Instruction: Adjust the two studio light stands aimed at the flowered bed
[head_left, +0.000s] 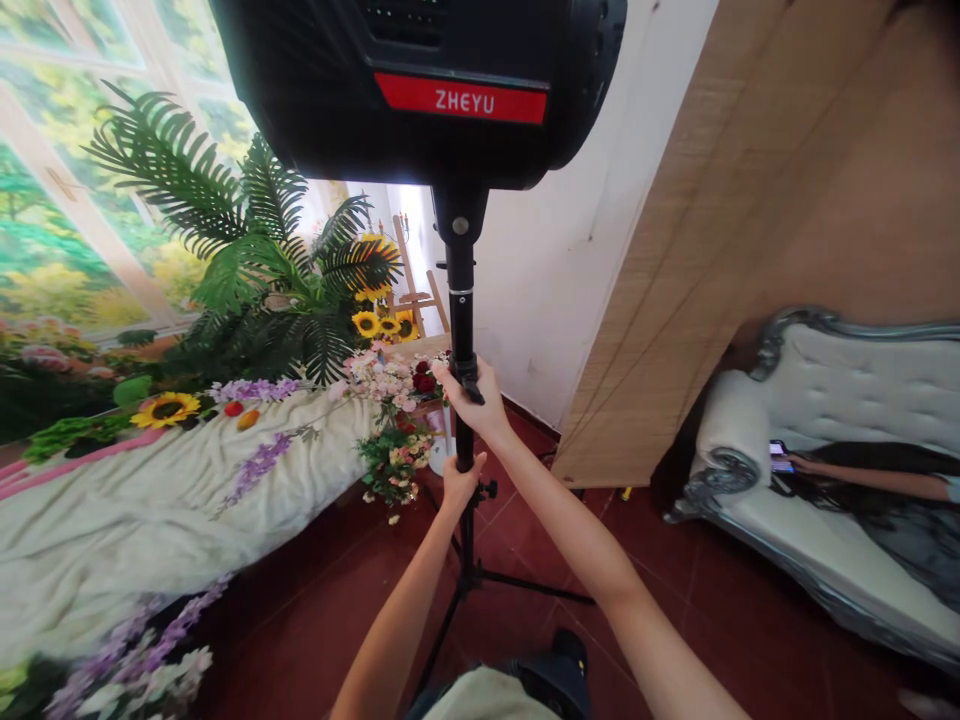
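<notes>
Right in front of me stands a black light stand [463, 325] with a studio light [330, 110] on top, marked ZHEYU on a red band. My right hand [484, 400] grips the pole at its upper clamp, where a black knob shows by the thumb. Lower on the same pole, my left hand [457, 485] is wrapped around it, just above another side knob [488, 490]. The stand's tripod legs [525, 586] are spread on the floor.
Left lies a surface draped in cream cloth [300, 490], with flowers and a potted palm [277, 270] behind. A hanging bamboo blind [637, 330] is to the right. Beyond it, a person's hand [806, 464] holds a phone [781, 457] on a white tufted sofa [862, 385]. Red tiles [315, 640] cover the floor.
</notes>
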